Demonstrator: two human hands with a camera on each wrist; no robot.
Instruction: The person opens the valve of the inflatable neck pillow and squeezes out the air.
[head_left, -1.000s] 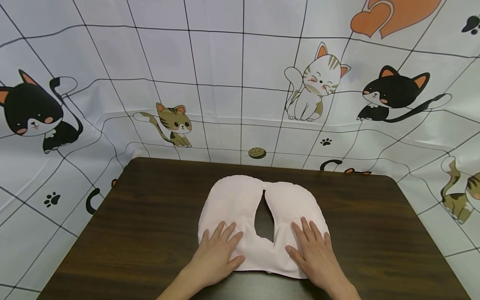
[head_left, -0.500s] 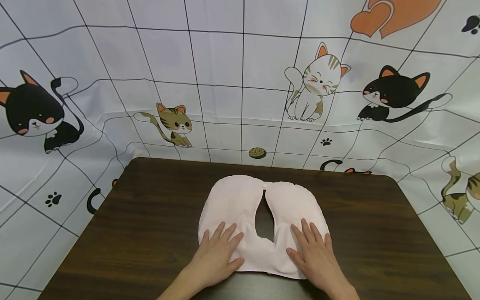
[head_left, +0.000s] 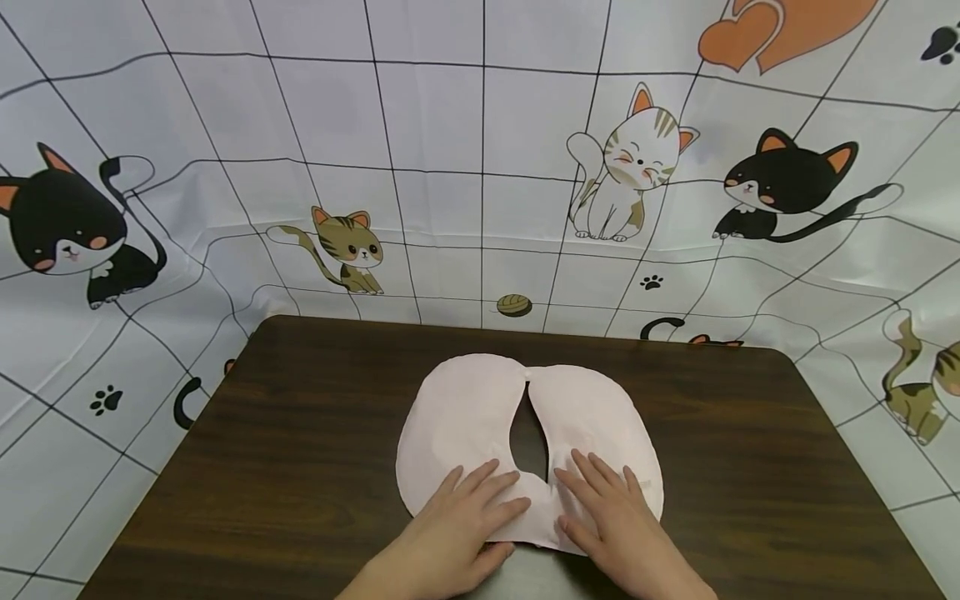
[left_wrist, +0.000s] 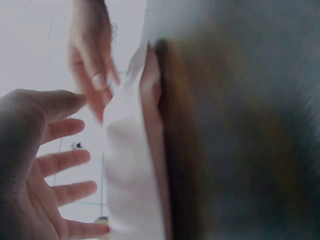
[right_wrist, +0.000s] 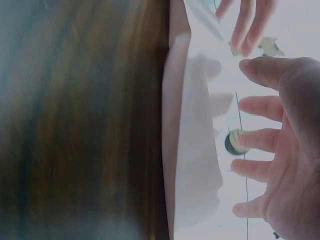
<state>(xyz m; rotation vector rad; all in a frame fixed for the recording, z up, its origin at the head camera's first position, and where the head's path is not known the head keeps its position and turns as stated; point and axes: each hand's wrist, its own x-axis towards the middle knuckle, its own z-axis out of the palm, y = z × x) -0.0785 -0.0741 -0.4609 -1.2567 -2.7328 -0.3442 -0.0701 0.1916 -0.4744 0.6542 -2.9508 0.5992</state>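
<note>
Where cat-print backdrop drapes behind, dark wooden table under pink cloth.

A: State the material of the U-shaped cover at lower centre of the frame.

B: Pale pink cloth, matt, smooth with faint creases.

A: And the counter beneath it?

B: Dark brown wood grain, low sheen, smooth.

A: The backdrop across the upper frame?

B: White printed sheet, thin and pliable, slightly glossy, wrinkled at the lower left.
</note>
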